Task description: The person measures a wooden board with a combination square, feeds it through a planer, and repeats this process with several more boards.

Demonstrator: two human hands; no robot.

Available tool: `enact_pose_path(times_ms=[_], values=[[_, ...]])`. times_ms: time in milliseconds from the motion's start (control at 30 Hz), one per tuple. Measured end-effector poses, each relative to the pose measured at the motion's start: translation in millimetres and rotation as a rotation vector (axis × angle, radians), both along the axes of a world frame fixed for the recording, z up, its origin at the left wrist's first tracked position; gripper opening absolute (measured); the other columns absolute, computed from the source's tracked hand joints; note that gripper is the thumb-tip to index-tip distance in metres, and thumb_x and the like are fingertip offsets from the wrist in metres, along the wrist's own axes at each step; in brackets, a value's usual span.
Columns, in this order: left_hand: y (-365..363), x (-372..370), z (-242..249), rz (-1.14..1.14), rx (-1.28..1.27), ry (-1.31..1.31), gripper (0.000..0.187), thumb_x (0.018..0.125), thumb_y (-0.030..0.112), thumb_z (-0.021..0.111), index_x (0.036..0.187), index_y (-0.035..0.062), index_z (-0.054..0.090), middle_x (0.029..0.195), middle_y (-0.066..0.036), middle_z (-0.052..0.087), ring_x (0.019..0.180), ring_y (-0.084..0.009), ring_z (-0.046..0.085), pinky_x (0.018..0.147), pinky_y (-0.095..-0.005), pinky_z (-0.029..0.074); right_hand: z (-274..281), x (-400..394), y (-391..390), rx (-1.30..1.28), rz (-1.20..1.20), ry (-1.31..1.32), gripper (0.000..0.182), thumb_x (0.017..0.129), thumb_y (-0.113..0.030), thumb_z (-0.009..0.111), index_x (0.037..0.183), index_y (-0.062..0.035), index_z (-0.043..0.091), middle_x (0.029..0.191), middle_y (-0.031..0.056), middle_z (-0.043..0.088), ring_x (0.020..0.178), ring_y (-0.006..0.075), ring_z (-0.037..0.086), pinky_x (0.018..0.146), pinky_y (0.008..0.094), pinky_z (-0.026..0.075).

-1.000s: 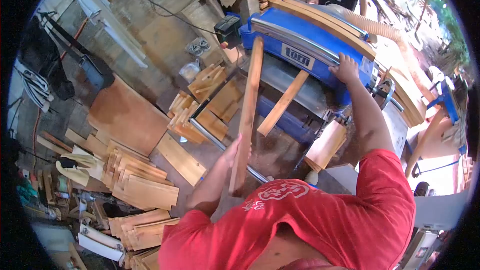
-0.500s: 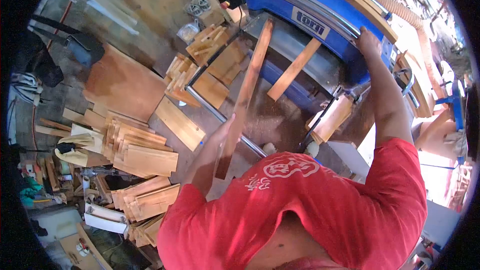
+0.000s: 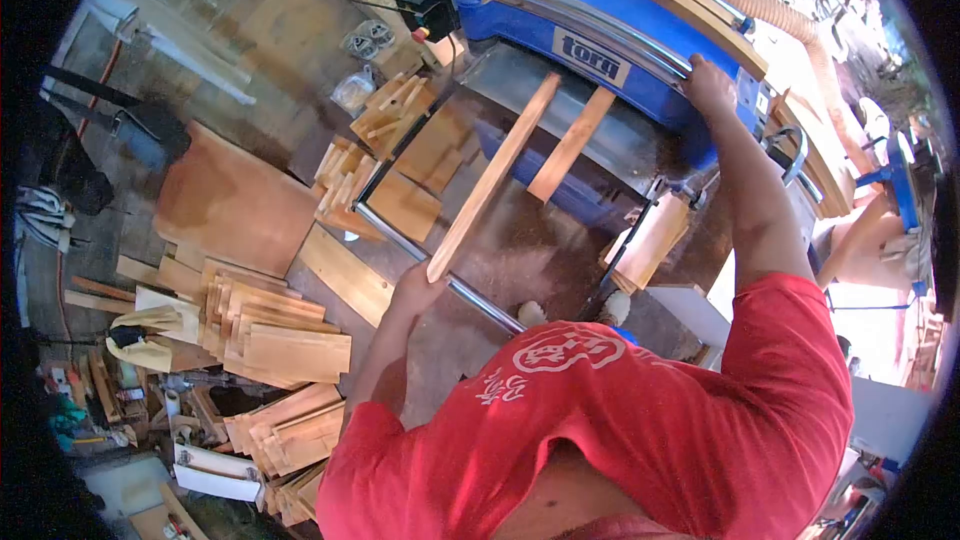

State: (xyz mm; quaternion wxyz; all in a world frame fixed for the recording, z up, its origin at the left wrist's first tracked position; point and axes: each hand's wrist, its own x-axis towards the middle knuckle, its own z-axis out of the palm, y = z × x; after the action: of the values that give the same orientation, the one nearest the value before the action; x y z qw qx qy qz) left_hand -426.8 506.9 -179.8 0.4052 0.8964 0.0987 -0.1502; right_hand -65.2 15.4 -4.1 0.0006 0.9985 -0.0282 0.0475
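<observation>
My left hand [image 3: 418,290] is closed round the near end of a long wooden strip [image 3: 495,180]. The strip's far end lies on the metal bed [image 3: 510,75] of the blue machine [image 3: 640,30]. To its right, a shorter wooden board [image 3: 572,145] sticks out from under the machine's front. My right hand [image 3: 710,85] rests on the chrome bar along the machine's front, its fingers curled over the right end of the bar.
A metal roller bar [image 3: 485,302] crosses in front of my body. Stacked boards [image 3: 290,330] lie at the lower left, and small wood pieces [image 3: 385,120] sit left of the machine. A ribbed hose [image 3: 760,5] runs at the upper right.
The long strip has moved toward the machine's middle and now shows a paler face. My left hand has shifted from the strip's side to its near end. My right hand stays on the bar.
</observation>
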Motion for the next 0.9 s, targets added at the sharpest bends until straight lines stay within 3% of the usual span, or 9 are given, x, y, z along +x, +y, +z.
enact_pose_path(times_ms=[233,500,833,900], values=[[-25,43,29,-0.05,0.218,-0.009,0.043,0.081,0.032,0.067,0.113,0.0032,0.062,0.102,-0.026,0.065,0.1,-0.0405,0.062,0.084,-0.047,0.049,-13,8,-8,-0.02,0.013,-0.046,0.033,0.083,-0.027,0.066,0.112,-0.0118,0.059,0.106,0.0168,0.067,0.102,0.0371,0.064,0.086,0.0482,0.051],[-55,107,-18,-0.052,0.244,-0.036,0.056,0.084,0.045,0.063,0.121,0.0022,0.056,0.105,-0.029,0.064,0.101,-0.0435,0.062,0.087,-0.0495,0.048,-3,-2,-3,-0.016,0.015,-0.047,0.034,0.082,-0.026,0.068,0.111,-0.0105,0.058,0.107,0.0162,0.067,0.101,0.0355,0.065,0.086,0.0475,0.052],[-64,138,-6,-0.062,0.196,-0.035,0.055,0.083,0.047,0.065,0.114,0.0024,0.06,0.106,-0.026,0.065,0.102,-0.0427,0.061,0.088,-0.0488,0.049,-3,-1,-1,0.019,0.011,-0.016,0.034,0.082,-0.026,0.068,0.11,-0.0106,0.057,0.107,0.0155,0.065,0.102,0.0368,0.063,0.084,0.0487,0.051],[-70,142,2,-0.014,0.28,-0.011,0.051,0.081,0.039,0.069,0.115,0.0008,0.062,0.104,-0.026,0.066,0.1,-0.0412,0.063,0.085,-0.0462,0.05,-3,-3,-1,0.006,0.025,-0.045,0.032,0.083,-0.024,0.068,0.109,-0.0097,0.058,0.104,0.0167,0.067,0.1,0.0358,0.065,0.084,0.0473,0.053]])
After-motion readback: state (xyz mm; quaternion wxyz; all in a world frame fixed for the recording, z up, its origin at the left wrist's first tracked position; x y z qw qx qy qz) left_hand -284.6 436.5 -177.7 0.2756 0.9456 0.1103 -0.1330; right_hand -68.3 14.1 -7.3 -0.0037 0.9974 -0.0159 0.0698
